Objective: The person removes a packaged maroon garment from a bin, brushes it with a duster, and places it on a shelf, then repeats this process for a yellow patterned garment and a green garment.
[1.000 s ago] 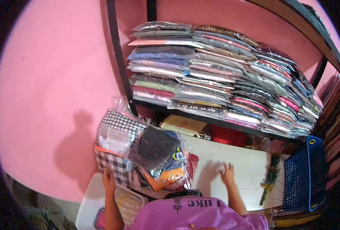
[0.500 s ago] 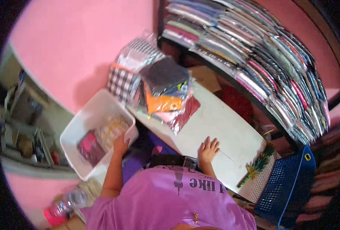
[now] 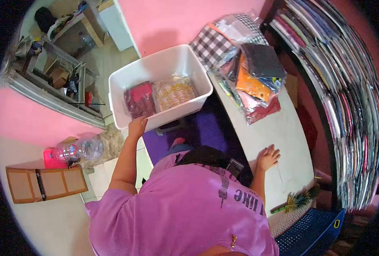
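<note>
My left hand holds the near rim of a white plastic bin, close to its left corner, with fingers curled over the edge. Inside the bin lie a maroon and pink folded garment in clear plastic and a yellow and white patterned packet. On the white table rests my right hand, fingers apart and nothing in it. Beyond that hand, a pile of bagged folded clothes sits at the table's far end: a black one, an orange one and a checked one among them.
A rack packed with bagged garments stands along the right. A blue perforated basket and a green tinsel-like sprig are at the table's near end. Clear plastic bottles lie on the floor at left, near a brown panel.
The view has turned, shifting the bin and table rightward in the picture. My left hand is now nearer the bin's left corner along the rim. My right hand still rests on the table.
</note>
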Available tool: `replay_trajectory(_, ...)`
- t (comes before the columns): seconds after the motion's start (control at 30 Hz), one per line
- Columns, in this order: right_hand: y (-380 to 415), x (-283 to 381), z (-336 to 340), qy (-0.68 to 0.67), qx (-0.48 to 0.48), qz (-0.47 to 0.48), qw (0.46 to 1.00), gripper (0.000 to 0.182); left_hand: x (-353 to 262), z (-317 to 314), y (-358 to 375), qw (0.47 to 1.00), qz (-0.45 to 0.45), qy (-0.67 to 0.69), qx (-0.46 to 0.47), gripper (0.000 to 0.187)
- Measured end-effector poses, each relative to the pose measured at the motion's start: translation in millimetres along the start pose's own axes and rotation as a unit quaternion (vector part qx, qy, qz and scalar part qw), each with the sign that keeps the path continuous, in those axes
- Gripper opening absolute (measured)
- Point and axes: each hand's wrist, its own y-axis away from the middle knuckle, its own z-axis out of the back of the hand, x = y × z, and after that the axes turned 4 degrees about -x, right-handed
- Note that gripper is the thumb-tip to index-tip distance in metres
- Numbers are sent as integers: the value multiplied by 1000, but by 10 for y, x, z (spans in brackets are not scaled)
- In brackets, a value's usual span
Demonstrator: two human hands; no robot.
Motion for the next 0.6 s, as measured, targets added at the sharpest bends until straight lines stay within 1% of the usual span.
replay_trajectory(0.03,-7,3,1,5,2,-10,1000,47,29,77,-77,998,30,46,36,34)
replay_trajectory(0.07,-13,-5,-22,19,6,-13,1000,47,241,-80,-234,999,17,30,27,35)
replay_trajectory(0.1,-21,-5,-26,19,9,-8,1000,47,333,-110,-355,999,22,29,28,35)
replay_trajectory(0.17,-37,-48,-60,51,24,-13,998,50,439,-152,-563,992,-4,119,39,35)
replay_trajectory(0.2,-45,-98,-113,52,28,-7,998,50,536,-232,-693,992,2,119,40,35)
replay_trajectory(0.27,-66,-92,-246,75,74,-74,992,56,731,-468,-973,984,-72,93,133,37)
replay_trajectory(0.3,-90,55,-235,77,75,-71,992,56,797,-518,-1073,984,-68,94,134,37)
replay_trajectory(0.37,-136,422,-94,100,191,-202,955,61,919,-585,-1263,975,-91,75,187,38)
replay_trajectory(0.4,-98,535,-230,144,209,-195,947,65,966,-562,-1361,971,-67,77,217,40)
replay_trajectory(0.43,-3,661,-301,149,212,-196,946,65,1011,-529,-1430,970,-66,77,222,40)
replay_trajectory(0.5,192,938,-413,167,182,-137,959,68,1100,-480,-1641,958,-47,72,274,41)
replay_trajectory(0.53,216,988,-376,143,188,-150,960,68,1189,-522,-1747,956,-47,72,280,41)
replay_trajectory(0.57,206,1019,-330,150,190,-151,958,68,1280,-583,-1870,958,-40,41,279,41)
replay_trajectory(0.6,181,1020,-296,127,200,-156,959,68,1372,-652,-1991,960,-33,9,279,40)
